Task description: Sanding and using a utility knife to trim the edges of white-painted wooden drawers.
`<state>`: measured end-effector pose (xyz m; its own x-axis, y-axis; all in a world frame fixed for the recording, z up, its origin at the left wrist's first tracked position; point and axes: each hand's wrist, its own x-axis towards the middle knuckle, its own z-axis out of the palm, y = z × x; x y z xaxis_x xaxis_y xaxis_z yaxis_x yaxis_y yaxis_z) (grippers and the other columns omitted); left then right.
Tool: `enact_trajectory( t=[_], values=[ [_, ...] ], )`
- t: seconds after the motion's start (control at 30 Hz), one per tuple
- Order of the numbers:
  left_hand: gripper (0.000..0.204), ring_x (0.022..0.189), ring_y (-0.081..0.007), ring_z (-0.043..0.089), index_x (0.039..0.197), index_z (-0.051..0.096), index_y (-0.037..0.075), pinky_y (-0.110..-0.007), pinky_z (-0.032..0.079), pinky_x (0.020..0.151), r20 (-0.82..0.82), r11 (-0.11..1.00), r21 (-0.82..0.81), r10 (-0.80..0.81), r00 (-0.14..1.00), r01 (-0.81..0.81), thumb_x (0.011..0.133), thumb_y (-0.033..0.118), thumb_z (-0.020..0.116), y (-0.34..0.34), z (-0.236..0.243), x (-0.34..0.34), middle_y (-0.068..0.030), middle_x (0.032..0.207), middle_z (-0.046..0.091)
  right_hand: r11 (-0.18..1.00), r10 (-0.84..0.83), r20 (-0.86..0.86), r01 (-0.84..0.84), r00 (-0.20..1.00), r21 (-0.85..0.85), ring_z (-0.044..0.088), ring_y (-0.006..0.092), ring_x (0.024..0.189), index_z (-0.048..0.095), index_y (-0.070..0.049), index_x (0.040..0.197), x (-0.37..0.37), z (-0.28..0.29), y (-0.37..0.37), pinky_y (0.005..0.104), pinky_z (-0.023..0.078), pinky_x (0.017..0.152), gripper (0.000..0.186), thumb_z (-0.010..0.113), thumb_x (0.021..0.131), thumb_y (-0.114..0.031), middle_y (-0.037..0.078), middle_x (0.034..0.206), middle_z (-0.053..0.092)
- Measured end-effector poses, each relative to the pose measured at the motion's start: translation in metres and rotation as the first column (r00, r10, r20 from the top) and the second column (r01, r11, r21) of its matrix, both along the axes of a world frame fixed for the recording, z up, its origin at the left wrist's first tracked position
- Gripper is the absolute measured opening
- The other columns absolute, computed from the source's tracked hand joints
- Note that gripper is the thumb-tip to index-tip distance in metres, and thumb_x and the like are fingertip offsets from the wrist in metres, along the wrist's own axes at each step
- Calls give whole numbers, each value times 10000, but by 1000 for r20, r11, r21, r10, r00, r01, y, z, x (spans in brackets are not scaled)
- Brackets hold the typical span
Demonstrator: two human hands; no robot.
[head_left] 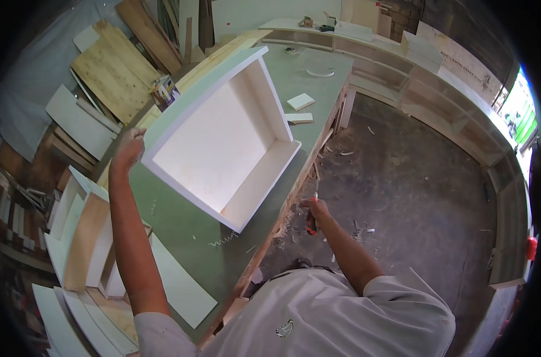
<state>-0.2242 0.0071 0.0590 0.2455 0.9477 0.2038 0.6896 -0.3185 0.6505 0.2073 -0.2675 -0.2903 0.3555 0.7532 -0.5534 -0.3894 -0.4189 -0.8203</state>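
The left hand [129, 150] is at the left edge of a white open box [214, 143], which sits on the green bench [223, 268]; whether its partly hidden fingers grip cannot be told. The right hand [316, 211], beside the bench, has its fingers clamped around a red-and-black tool [311, 226]. Two small white boards [301, 101] lie beyond the box
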Motion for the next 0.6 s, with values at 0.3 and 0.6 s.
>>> enact_trajectory(
  t=[0.3, 0.6],
  values=[
    [1057, 1352, -352, 467, 1464, 358, -94, -395, 372, 1116, -248, 978, -199, 17, 969, -69, 840, 724, 605, -41, 44, 97, -309, 1449, 460, 990, -50, -236, 80, 970, 120, 524, 209, 431, 559, -56, 780, -64, -4, 109, 375, 417, 406, 345, 790, 798, -312, 65, 615, 529],
    [1178, 1425, -371, 360, 1527, 318, 24, -436, 308, 1170, -307, 951, -152, -305, 902, 270, 644, 629, 811, -61, 67, 158, -284, 1504, 377, 985, -167, -187, 155, 968, -79, 509, 224, 411, 541, -26, 799, -75, -38, 148, 374, 404, 375, 195, 722, 849, -79, 75, 583, 500]
  ],
)
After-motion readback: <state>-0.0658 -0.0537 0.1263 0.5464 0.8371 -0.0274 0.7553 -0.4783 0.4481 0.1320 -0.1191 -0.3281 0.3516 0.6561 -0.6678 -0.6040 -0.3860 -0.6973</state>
